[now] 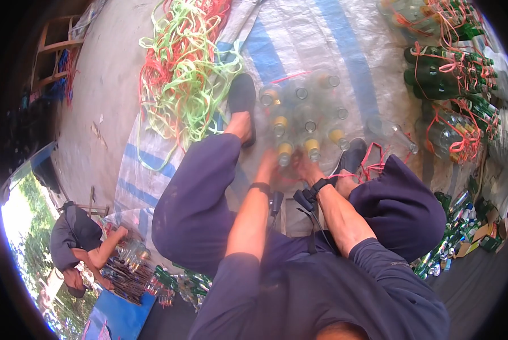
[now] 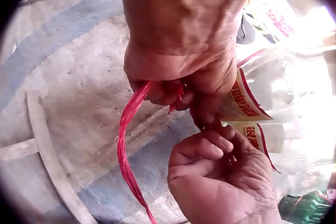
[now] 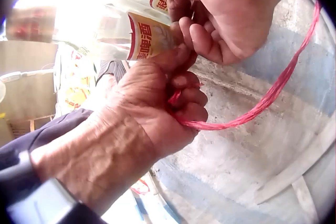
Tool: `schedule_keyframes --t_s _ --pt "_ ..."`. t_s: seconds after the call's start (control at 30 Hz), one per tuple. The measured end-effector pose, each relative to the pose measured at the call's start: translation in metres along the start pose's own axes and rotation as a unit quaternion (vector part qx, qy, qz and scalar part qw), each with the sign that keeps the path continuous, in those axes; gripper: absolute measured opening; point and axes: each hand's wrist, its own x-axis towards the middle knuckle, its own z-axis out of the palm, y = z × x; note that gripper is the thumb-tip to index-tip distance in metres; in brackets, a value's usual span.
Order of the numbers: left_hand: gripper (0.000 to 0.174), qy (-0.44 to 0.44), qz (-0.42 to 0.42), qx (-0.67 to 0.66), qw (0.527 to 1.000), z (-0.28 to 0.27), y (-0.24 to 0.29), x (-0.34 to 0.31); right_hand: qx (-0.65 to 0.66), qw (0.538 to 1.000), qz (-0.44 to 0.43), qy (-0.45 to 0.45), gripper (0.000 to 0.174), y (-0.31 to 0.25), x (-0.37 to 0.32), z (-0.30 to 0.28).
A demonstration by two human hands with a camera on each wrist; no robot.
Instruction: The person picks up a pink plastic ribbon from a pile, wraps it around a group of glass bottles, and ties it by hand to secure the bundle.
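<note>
Clear glass bottles [image 1: 309, 126] stand bunched between the person's feet, some with yellow labels. Both hands work low at the near side of this bunch. The left hand [image 1: 269, 164] holds red plastic twine [image 2: 124, 150] in its curled fingers, and a long tail hangs from its palm. Beside it the right hand [image 2: 226, 176] has curled fingers and pinches at the twine, its fingertips meeting those of the left hand. Right behind the fingers are bottles with yellow-and-red labels [image 3: 149, 37]. The twine between the fingertips is mostly hidden.
A heap of green and red plastic strips [image 1: 186, 73] lies at the upper left on the striped sheet [image 1: 344, 39]. Tied green bottles [image 1: 435, 73] lie at the right. One loose clear bottle [image 1: 393, 135] lies by the right shoe [image 1: 353, 154]. Another person [image 1: 75, 238] bends at the lower left.
</note>
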Motion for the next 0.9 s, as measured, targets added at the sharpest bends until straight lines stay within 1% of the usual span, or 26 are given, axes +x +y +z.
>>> schedule_keyframes --t_s 0.03,0.07,0.1,0.13,0.17,0.2,0.27,0.3,0.33,0.37,0.4,0.43,0.47,0.5,0.53,0.57,0.6,0.63,0.67,0.7,0.77,0.83,0.9 --pt "0.041 0.019 0.011 0.041 0.999 0.000 -0.013 0.009 -0.017 0.999 -0.033 0.011 0.011 -0.001 -0.005 0.007" --pt "0.041 0.020 0.006 0.039 0.999 0.001 -0.024 0.022 -0.033 0.997 -0.067 0.022 0.010 -0.002 -0.010 0.014" --pt "0.043 0.044 0.022 0.074 0.996 -0.001 -0.064 0.058 -0.034 0.997 -0.063 0.025 0.010 -0.001 -0.012 0.017" --pt "0.046 0.067 0.036 0.109 0.991 -0.001 -0.087 0.080 -0.038 0.996 -0.071 0.049 0.009 0.000 -0.013 0.017" --pt "0.045 0.051 0.007 0.096 0.994 0.000 -0.080 0.079 -0.041 0.993 -0.080 0.074 0.009 0.001 -0.015 0.017" --pt "0.045 0.051 0.002 0.095 0.994 0.001 -0.072 0.074 -0.042 0.993 -0.076 0.077 0.009 0.000 -0.019 0.021" --pt "0.041 0.069 -0.038 0.053 0.995 0.006 -0.054 0.058 -0.001 0.961 -0.100 0.256 0.015 -0.008 -0.031 0.033" --pt "0.041 0.069 -0.042 0.052 0.995 0.008 -0.036 0.043 -0.002 0.961 -0.097 0.259 0.015 -0.011 -0.033 0.034" --pt "0.039 0.060 -0.065 0.038 0.995 0.009 -0.015 0.027 0.024 0.952 -0.086 0.293 0.015 -0.015 -0.035 0.035" --pt "0.037 0.052 -0.088 0.022 0.995 0.008 -0.005 0.018 0.049 0.941 -0.075 0.325 0.015 -0.018 -0.036 0.035" --pt "0.037 0.051 -0.092 0.022 0.994 0.004 -0.011 0.020 0.048 0.941 -0.072 0.328 0.015 -0.019 -0.038 0.036" --pt "0.026 0.018 -0.100 -0.077 0.992 -0.002 -0.015 0.023 0.066 0.956 -0.078 0.276 0.015 -0.020 -0.040 0.037" --pt "0.017 -0.014 -0.107 -0.175 0.979 -0.004 -0.019 0.026 0.085 0.968 -0.083 0.222 0.015 -0.020 -0.042 0.038" --pt "0.017 0.016 -0.111 -0.177 0.978 0.000 -0.016 0.023 0.084 0.967 -0.080 0.225 0.015 -0.018 -0.040 0.033" --pt "0.017 0.017 -0.115 -0.178 0.977 0.001 -0.009 0.016 0.075 0.979 -0.076 0.173 0.015 -0.015 -0.036 0.027" --pt "0.017 0.018 -0.113 -0.141 0.983 0.001 -0.001 0.010 0.066 0.988 -0.072 0.120 0.015 -0.013 -0.033 0.021" --pt "0.017 0.018 -0.111 -0.102 0.988 0.001 0.003 0.006 0.066 0.988 -0.070 0.122 0.015 -0.013 -0.033 0.021" --pt "0.017 0.018 -0.113 -0.102 0.988 0.003 -0.014 0.023 0.073 0.988 -0.072 0.114 0.014 -0.013 -0.033 0.025" --pt "0.016 0.068 -0.077 -0.109 0.989 0.006 -0.045 0.053 0.081 0.988 -0.074 0.106 0.014 -0.014 -0.034 0.029" --pt "0.015 0.119 -0.041 -0.115 0.985 0.008 -0.049 0.058 0.082 0.988 -0.073 0.106 0.014 -0.015 -0.035 0.030" --pt "0.015 0.103 -0.036 -0.128 0.986 0.007 -0.060 0.065 0.086 0.985 -0.062 0.134 0.014 -0.016 -0.035 0.034" --pt "0.015 0.088 -0.030 -0.141 0.986 0.006 -0.048 0.057 0.079 0.986 -0.062 0.132 0.015 -0.014 -0.030 0.030" --pt "0.015 0.084 -0.044 -0.095 0.991 0.004 -0.031 0.042 0.071 0.987 -0.062 0.129 0.016 -0.011 -0.025 0.026"
